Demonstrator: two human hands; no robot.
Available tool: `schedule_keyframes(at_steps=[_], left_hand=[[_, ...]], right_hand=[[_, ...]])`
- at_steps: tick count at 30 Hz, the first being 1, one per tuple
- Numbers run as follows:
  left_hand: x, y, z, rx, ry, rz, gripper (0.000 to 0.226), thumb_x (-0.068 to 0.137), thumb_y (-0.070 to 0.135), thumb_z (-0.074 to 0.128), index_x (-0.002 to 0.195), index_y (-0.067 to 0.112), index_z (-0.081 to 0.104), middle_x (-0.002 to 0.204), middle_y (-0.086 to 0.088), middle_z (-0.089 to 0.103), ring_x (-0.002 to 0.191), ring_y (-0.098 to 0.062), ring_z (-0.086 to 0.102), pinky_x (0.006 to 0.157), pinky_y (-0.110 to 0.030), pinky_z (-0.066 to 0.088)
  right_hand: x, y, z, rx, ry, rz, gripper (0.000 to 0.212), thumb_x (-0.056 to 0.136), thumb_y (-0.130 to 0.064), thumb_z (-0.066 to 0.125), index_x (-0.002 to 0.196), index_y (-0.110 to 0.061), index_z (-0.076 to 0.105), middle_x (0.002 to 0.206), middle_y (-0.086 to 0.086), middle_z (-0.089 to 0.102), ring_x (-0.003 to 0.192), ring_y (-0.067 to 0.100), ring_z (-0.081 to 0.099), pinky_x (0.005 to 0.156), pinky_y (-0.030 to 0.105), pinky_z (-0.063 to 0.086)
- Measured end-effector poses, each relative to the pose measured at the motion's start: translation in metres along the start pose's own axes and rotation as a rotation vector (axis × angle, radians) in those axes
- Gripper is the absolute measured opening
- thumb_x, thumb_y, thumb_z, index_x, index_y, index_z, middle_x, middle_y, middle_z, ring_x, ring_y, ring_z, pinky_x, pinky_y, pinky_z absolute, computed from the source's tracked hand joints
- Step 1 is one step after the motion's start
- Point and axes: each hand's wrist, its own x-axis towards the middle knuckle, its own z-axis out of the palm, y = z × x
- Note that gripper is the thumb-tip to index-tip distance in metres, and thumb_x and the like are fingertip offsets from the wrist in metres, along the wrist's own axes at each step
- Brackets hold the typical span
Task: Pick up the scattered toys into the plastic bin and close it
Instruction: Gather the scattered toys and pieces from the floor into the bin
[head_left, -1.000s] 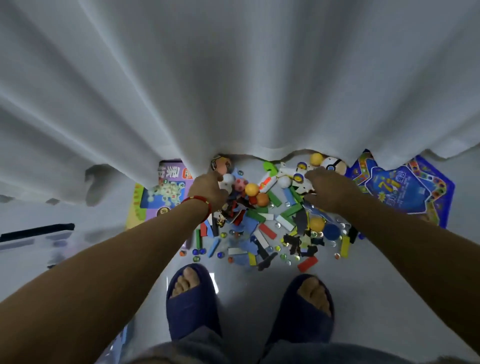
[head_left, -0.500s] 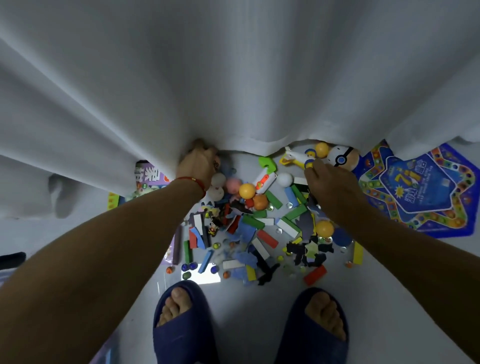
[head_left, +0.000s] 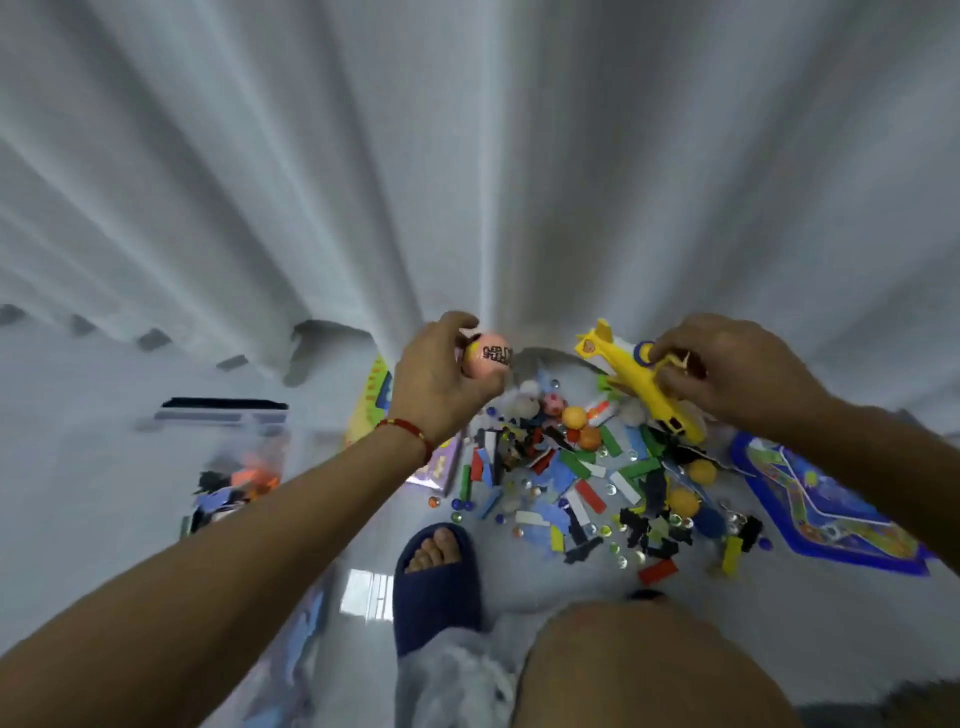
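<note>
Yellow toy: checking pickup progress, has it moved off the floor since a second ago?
Yes. The yellow toy has risen off the toy pile, gripped by the right hand.

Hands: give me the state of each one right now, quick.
Left hand: closed around a pink ball with dark lettering, lifted above the toy pile.
Right hand: closed on a yellow toy gun, also lifted.

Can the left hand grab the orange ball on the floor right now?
Probably not yet. The left hand already grips a pink ball and is lifted above the pile. The orange ball lies uncovered on the floor, so nothing else blocks it.
</note>
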Motion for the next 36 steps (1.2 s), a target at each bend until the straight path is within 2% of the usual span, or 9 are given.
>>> schedule_keyframes(at_steps=[3,7,14,18,22,25,29,32,36], left_hand=[[-0.053,-0.027,-0.073,-0.147,0.112,-0.189,0.063,0.068,0.042,0.084,0.125,0.026,0.062,0.105,0.003,0.065,0.087,-0.015,0.068,0.078,-0.031,0.056],[-0.133,-0.087,-0.163,-0.215,0.215,-0.430,0.031,0.064,0.039,0.086,0.089,0.034,0.069,0.080,0.013,0.069,0.067,-0.003,0.066,0.061,-0.021,0.055],[-0.250,-0.162,-0.237,-0.205,0.254,-0.769,0.045,0.063,0.037,0.086,0.094,0.022,0.057,0.086,0.002,0.064,0.066,-0.013,0.065,0.054,-0.030,0.053],[-0.284,-0.179,-0.236,-0.228,0.273,-0.876,0.051,0.066,0.029,0.082,0.106,0.019,0.053,0.091,-0.003,0.064,0.081,-0.025,0.068,0.070,-0.042,0.059],[-0.299,-0.188,-0.222,-0.113,0.140,-0.927,0.055,0.074,0.029,0.076,0.119,0.016,0.047,0.100,-0.009,0.066,0.094,-0.029,0.065,0.085,-0.044,0.055],[-0.300,-0.190,-0.215,-0.022,0.049,-0.964,0.050,0.078,0.030,0.073,0.120,0.015,0.051,0.108,-0.011,0.062,0.099,-0.030,0.062,0.081,-0.036,0.054],[-0.293,-0.191,-0.203,0.042,-0.106,-0.961,0.038,0.081,0.026,0.071,0.114,0.017,0.054,0.102,-0.007,0.059,0.095,-0.027,0.062,0.074,-0.033,0.054],[-0.290,-0.187,-0.187,0.008,-0.157,-0.933,0.008,0.086,0.023,0.066,0.093,0.019,0.065,0.101,-0.006,0.067,0.088,-0.025,0.066,0.076,-0.035,0.059],[-0.278,-0.169,-0.171,-0.024,-0.093,-0.823,0.013,0.085,0.017,0.060,0.095,0.018,0.068,0.099,-0.005,0.072,0.087,-0.022,0.067,0.081,-0.035,0.056]], right_hand=[[0.026,-0.073,-0.052,0.063,-0.070,-0.172,0.012,0.083,-0.018,0.075,0.095,-0.022,0.076,0.080,-0.001,0.068,0.069,0.015,0.065,0.066,0.032,0.049],[0.050,-0.195,-0.088,0.226,-0.148,-0.304,0.005,0.081,-0.029,0.075,0.087,-0.030,0.075,0.068,-0.012,0.071,0.061,-0.003,0.064,0.059,0.010,0.042],[0.073,-0.378,-0.045,0.399,-0.442,-0.416,0.007,0.080,-0.017,0.075,0.084,-0.023,0.077,0.057,-0.013,0.070,0.052,0.003,0.066,0.053,0.018,0.052],[0.054,-0.435,0.009,0.501,-0.648,-0.294,0.003,0.086,-0.010,0.070,0.085,-0.013,0.071,0.059,-0.002,0.072,0.061,0.017,0.071,0.056,0.030,0.057],[0.020,-0.445,0.062,0.156,-0.858,-0.334,0.022,0.092,-0.014,0.057,0.098,0.000,0.072,0.093,0.018,0.074,0.076,0.025,0.069,0.075,0.040,0.061],[0.008,-0.434,0.065,0.002,-0.920,-0.426,0.028,0.095,-0.023,0.055,0.108,-0.003,0.070,0.107,0.015,0.071,0.082,0.024,0.067,0.075,0.037,0.059],[0.015,-0.398,0.038,-0.018,-0.778,-0.451,0.025,0.097,-0.031,0.055,0.115,-0.018,0.065,0.117,0.002,0.065,0.098,0.018,0.060,0.084,0.031,0.048],[0.018,-0.367,0.024,-0.043,-0.714,-0.404,0.026,0.096,-0.030,0.053,0.120,-0.021,0.062,0.121,0.002,0.065,0.104,0.018,0.060,0.092,0.034,0.050],[0.018,-0.343,0.006,-0.069,-0.709,-0.392,0.028,0.096,-0.033,0.054,0.121,-0.023,0.063,0.120,-0.001,0.066,0.098,0.014,0.061,0.087,0.031,0.050]])
